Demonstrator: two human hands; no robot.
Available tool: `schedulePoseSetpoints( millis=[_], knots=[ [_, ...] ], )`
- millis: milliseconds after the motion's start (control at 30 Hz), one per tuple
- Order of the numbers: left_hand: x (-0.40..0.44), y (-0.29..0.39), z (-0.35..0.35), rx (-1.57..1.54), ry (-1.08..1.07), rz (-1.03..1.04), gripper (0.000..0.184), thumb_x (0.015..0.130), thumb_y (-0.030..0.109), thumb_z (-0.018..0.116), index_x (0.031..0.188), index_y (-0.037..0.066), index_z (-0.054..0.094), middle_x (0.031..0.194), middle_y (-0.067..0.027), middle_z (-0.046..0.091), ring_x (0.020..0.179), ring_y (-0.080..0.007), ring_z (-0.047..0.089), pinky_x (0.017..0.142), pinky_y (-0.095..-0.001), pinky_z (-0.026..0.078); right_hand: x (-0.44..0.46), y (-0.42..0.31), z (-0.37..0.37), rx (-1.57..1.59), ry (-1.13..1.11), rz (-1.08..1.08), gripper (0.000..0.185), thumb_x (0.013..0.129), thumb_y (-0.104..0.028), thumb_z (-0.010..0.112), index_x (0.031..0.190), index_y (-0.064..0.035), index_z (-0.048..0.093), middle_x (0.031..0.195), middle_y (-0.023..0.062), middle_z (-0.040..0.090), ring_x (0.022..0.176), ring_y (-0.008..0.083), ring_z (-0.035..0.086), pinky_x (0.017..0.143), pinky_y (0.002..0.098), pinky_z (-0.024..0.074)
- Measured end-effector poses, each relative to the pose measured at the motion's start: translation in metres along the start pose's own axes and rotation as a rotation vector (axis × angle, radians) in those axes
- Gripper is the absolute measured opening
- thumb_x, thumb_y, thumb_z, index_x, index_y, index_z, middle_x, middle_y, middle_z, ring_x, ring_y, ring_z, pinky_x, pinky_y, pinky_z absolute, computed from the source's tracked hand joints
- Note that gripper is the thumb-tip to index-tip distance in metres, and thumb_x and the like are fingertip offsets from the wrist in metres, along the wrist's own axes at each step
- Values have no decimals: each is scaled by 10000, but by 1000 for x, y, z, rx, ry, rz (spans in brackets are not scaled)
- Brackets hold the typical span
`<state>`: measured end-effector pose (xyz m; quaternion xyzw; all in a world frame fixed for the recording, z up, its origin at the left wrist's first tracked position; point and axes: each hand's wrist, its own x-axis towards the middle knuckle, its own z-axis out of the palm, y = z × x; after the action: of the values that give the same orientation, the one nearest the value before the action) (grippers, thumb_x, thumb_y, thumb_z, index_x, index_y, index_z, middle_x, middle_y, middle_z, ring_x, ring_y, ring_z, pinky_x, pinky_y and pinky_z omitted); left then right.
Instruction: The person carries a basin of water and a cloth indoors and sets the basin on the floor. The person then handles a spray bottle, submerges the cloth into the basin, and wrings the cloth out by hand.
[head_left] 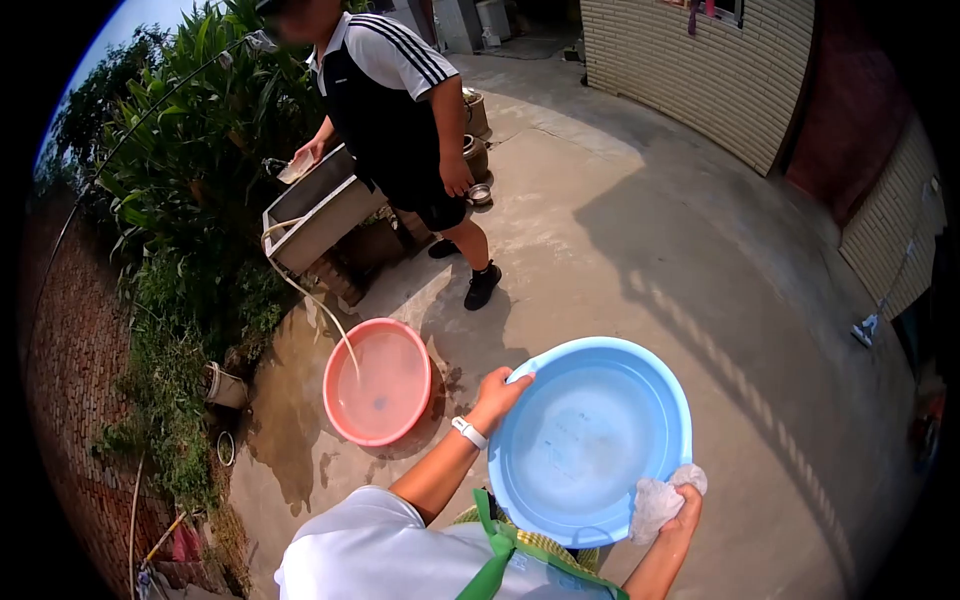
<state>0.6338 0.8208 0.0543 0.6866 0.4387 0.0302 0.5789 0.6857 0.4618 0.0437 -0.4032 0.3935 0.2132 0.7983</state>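
A light blue basin [590, 347] with clear water in it is held in front of my body. My left hand [497, 398] grips its rim at the upper left, thumb over the edge, with a white band on the wrist. At the lower right rim, my right hand [686, 512] is closed on a pale, crumpled wet cloth [655, 508] that rests against the basin's edge. How far the right fingers reach under the basin is hidden. To the left on the ground stands a pink basin [427, 385] with water and a hose [318, 300] leading into it.
Ahead, a person [395, 110] in dark clothes stands by a stone trough [325, 222], one hand holding a pale bowl-like object [297, 168]. A metal bowl [480, 194] and pots lie behind. Wet concrete surrounds the pink basin; a mop [866, 328] leans at the right wall.
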Motion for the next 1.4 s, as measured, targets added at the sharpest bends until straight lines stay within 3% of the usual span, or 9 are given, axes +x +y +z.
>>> schedulePoseSetpoints(
  millis=[233, 333, 433, 667, 967, 1133, 1200, 1300, 1400],
  knots=[
    [-32, 44, 132, 86, -23, 57, 330, 751, 320, 639, 771, -1, 566, 709, -92, 593, 636, -145, 562, 561, -295, 454, 21, -111, -70, 6, -43, -16, 354, 565, -92, 539, 915, -45, 538, 832, 119, 561, 762, 324, 567, 685, 458, 511],
    [-52, 67, 209, -18, -80, 72, 333, 753, 312, 638, 779, -14, 577, 718, -105, 599, 624, -158, 574, 543, -298, 457, 41, -162, -126, 114, 19, -112, 436, 570, -75, 525, 1000, -6, 492, 871, 160, 541, 736, 375, 572, 635, 490, 510],
    [-67, 94, 290, 66, -270, 73, 354, 785, 276, 628, 923, -37, 536, 816, -131, 603, 681, -178, 602, 586, -292, 497, 55, -212, -192, 187, -23, -105, 463, 569, -72, 524, 1027, -11, 487, 890, 157, 542, 758, 368, 572, 646, 493, 512],
    [-113, 151, 541, 115, -627, 153, 301, 790, 254, 619, 874, -22, 533, 782, -130, 600, 641, -188, 601, 566, -304, 501, 61, -322, -327, 499, 172, -368, 462, 570, -56, 518, 1029, -20, 503, 898, 147, 538, 797, 352, 568, 705, 502, 512],
    [-196, 146, 882, 339, -1035, 320, 321, 761, 284, 634, 821, -16, 537, 749, -120, 594, 638, -170, 568, 564, -309, 459, 85, -410, -510, 768, 403, -632, 468, 564, -52, 498, 1030, -12, 500, 928, 155, 539, 856, 358, 555, 735, 510, 500],
    [-301, 182, 1027, 434, -1239, 376, 304, 765, 279, 628, 806, -8, 536, 742, -111, 592, 635, -169, 564, 568, -312, 456, 49, -507, -568, 952, 514, -716, 500, 555, -70, 511, 1052, -18, 492, 931, 157, 542, 821, 366, 561, 723, 511, 503],
    [-317, 166, 1080, 419, -1302, 358, 288, 768, 265, 623, 806, -6, 533, 738, -107, 593, 653, -176, 572, 575, -312, 459, 75, -518, -611, 993, 515, -727, 485, 554, -78, 517, 1036, -25, 494, 926, 160, 540, 797, 366, 562, 709, 511, 507],
    [-374, 190, 1142, 487, -1325, 232, 292, 770, 250, 619, 849, -18, 539, 770, -117, 593, 681, -183, 579, 595, -314, 465, 72, -570, -672, 974, 575, -690, 455, 557, -67, 509, 1010, -30, 495, 912, 162, 539, 789, 366, 561, 699, 516, 506],
    [-377, 162, 1227, 498, -1322, 327, 271, 787, 240, 621, 845, -6, 522, 753, -113, 585, 626, -167, 580, 550, -287, 483, 113, -611, -728, 1009, 557, -730, 418, 561, -55, 500, 978, -29, 498, 901, 154, 539, 781, 359, 559, 688, 513, 505]
  ],
)
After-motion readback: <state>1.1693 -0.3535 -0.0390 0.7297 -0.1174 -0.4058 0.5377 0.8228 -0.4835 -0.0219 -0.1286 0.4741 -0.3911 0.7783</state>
